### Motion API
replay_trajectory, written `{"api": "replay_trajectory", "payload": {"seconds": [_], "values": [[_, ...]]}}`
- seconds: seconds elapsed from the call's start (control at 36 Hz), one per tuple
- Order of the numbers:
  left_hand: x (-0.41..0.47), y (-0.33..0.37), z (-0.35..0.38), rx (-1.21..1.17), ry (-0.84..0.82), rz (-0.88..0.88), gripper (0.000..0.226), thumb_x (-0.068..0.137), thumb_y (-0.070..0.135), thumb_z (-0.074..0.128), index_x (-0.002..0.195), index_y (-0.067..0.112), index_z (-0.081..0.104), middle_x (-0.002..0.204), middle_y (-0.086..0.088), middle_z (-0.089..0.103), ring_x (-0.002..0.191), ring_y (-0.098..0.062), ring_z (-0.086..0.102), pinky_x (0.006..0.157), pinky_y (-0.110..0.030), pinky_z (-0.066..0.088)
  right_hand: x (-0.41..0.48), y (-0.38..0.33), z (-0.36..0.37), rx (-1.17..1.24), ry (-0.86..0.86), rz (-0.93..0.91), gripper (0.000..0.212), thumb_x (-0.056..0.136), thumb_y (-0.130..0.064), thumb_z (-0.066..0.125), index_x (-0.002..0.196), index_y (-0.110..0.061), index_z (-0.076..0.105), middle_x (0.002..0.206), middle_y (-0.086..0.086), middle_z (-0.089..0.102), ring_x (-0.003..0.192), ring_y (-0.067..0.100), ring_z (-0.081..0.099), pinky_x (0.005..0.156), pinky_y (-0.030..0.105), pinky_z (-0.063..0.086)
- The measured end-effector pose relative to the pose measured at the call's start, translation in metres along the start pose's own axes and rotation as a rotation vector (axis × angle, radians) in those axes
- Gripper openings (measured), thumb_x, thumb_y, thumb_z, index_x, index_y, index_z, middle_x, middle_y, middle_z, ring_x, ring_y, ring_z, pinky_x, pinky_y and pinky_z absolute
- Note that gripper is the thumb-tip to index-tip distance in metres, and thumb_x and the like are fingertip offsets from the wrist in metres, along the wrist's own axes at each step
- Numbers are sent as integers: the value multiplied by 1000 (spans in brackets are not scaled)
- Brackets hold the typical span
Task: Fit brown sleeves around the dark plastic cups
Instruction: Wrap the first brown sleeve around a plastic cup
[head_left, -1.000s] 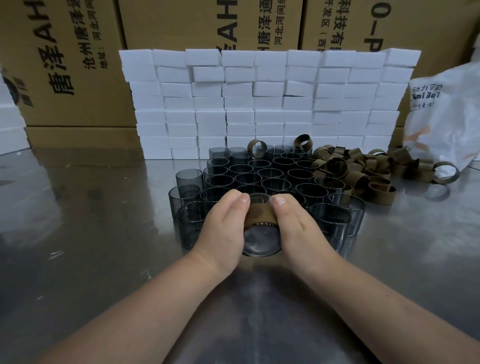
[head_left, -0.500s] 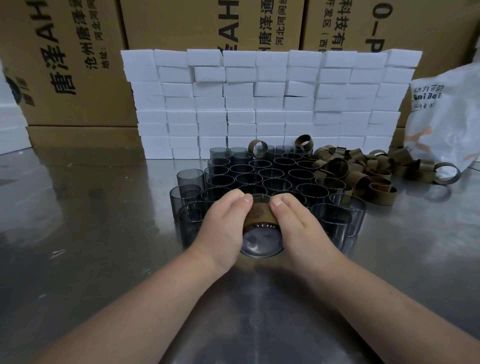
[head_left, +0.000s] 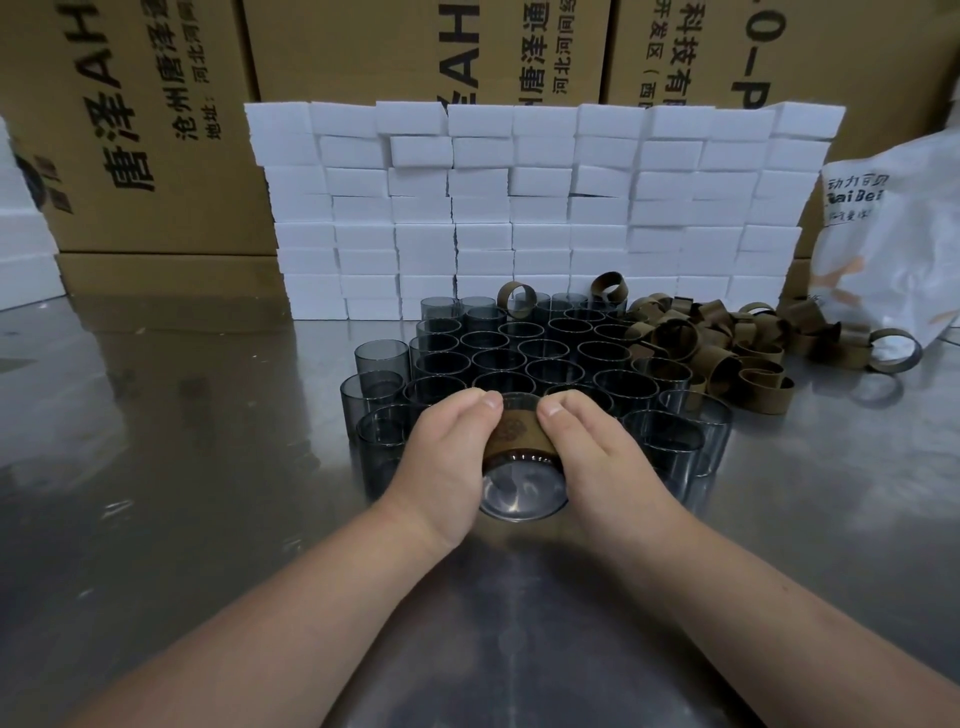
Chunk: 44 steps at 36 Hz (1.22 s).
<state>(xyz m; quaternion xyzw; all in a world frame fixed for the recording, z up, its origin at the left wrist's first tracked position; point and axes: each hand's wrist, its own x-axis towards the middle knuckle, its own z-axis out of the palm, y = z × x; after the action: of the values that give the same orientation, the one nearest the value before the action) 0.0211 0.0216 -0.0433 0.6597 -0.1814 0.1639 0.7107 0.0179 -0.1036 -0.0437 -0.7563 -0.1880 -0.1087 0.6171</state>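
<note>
I hold one dark plastic cup (head_left: 522, 491) tilted with its base toward me, just above the steel table. A brown sleeve (head_left: 517, 434) with a round emblem wraps its middle. My left hand (head_left: 447, 462) grips the cup and sleeve from the left, and my right hand (head_left: 602, 462) grips them from the right, thumbs on top of the sleeve. Behind them stand several bare dark cups (head_left: 524, 358) in a tight cluster. A pile of loose brown sleeves (head_left: 727, 338) lies at the right of that cluster.
A wall of stacked white foam blocks (head_left: 540, 208) stands behind the cups, with cardboard boxes (head_left: 156, 130) behind it. A white plastic bag (head_left: 898, 234) sits at the far right. The steel table (head_left: 182, 467) shows reflections at left and front.
The brown sleeve has slid a little further along the cup, and the cup has tipped slightly more toward me. Both hands stay in place.
</note>
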Motion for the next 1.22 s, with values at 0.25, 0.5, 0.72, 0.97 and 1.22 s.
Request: {"api": "replay_trajectory", "payload": {"seconds": [0.25, 0.5, 0.72, 0.97, 1.22], "values": [[0, 0, -1, 13, -33, -56, 52, 96, 12, 39, 47, 23, 50, 51, 9, 46, 52, -4, 44, 52, -16, 39, 0, 1, -1, -2, -14, 22, 25, 93, -38, 43, 75, -23, 53, 58, -19, 50, 59, -1, 47, 65, 24, 39], [-1, 2, -1, 26, -26, -68, 52, 96, 11, 39, 46, 22, 49, 50, 10, 45, 51, -4, 43, 51, -17, 37, -2, -3, -1, 11, -13, 22, 27, 92, -38, 43, 76, -18, 53, 64, -14, 50, 64, 4, 48, 68, 26, 41], [0, 1, -1, 30, -26, -76, 54, 96, 11, 40, 45, 22, 51, 49, 10, 45, 50, -4, 42, 51, -17, 37, 0, -1, -2, 27, -21, 11, 27, 95, -34, 45, 72, -21, 53, 61, -15, 50, 63, 6, 48, 67, 29, 41], [-1, 0, 0, 49, -17, -64, 55, 96, 12, 40, 44, 25, 53, 48, 11, 47, 49, -1, 43, 50, -15, 37, 1, 2, -2, 55, -35, 3, 28, 95, -33, 46, 69, -26, 53, 59, -17, 51, 60, 3, 47, 65, 27, 39], [-1, -6, 6, -36, 46, -111, 42, 92, 45, 33, 73, 16, 57, 65, 2, 60, 66, -9, 57, 63, -18, 46, 3, 2, 1, 169, 46, 19, 23, 93, -32, 47, 77, -21, 61, 77, -3, 59, 78, 15, 55, 78, 35, 44]]}}
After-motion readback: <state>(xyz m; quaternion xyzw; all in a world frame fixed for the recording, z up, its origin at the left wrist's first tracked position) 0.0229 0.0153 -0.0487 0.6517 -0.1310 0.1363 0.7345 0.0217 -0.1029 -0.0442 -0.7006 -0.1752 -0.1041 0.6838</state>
